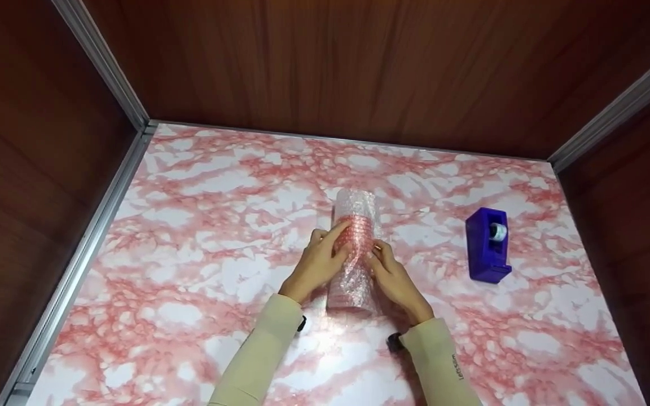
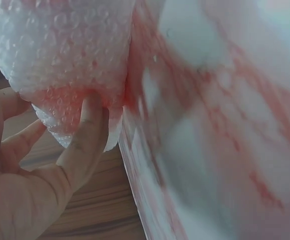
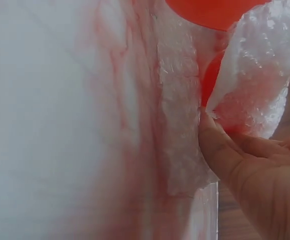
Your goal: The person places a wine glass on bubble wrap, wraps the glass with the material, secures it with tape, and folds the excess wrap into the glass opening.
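Note:
A sheet of bubble wrap [image 1: 353, 287] is rolled round a red, round-ended object [image 3: 200, 11] in the middle of the table, its long side running away from me. The red shows through the clear layers, but the object's kind is hidden. My left hand [image 1: 316, 264] holds the roll from the left, its thumb and fingers spread round the wrapped red part. On the right side, my right hand [image 1: 394, 277] pinches the wrap; in the right wrist view its fingers are at the edge of the upper layer [image 3: 257, 75], while another flap [image 3: 180, 120] lies along the tabletop.
A blue tape dispenser [image 1: 480, 254] with a small roll of clear tape [image 1: 497, 232] stands to the right of the hands. The table [image 1: 189, 270] has a red-and-white marbled top. Brown wood-grain panels [image 1: 325, 67] with metal edge strips enclose it at the back and sides.

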The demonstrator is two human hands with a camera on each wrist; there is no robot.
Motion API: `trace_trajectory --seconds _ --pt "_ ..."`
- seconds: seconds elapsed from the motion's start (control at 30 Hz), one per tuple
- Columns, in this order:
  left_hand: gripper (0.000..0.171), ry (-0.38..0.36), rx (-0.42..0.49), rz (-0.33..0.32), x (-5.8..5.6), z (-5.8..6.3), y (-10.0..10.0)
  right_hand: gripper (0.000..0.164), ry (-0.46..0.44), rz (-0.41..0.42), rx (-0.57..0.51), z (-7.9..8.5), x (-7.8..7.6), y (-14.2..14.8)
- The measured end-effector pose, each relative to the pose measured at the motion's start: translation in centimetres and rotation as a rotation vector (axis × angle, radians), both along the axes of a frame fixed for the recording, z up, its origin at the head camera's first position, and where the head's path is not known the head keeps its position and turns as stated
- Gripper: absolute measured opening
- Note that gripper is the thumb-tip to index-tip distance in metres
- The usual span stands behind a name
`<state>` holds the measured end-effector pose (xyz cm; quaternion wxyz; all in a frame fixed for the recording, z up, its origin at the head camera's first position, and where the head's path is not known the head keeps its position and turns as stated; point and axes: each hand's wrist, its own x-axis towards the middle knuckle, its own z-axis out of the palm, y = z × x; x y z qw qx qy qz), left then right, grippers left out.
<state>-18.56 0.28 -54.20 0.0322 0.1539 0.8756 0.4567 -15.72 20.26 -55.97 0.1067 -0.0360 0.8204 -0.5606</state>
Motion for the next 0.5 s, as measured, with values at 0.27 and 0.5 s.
trace_trajectory --seconds 0.27,0.5 --pt "0.054 0.048 -0.063 -0.009 0.2 0.4 0.7 0.053 -0.043 -0.059 -0.016 -0.1 0.0 0.3" --pt "0.054 0.060 -0.073 -0.005 0.2 0.4 1.1 0.049 0.010 -0.126 -0.055 -0.3 0.1 0.2"
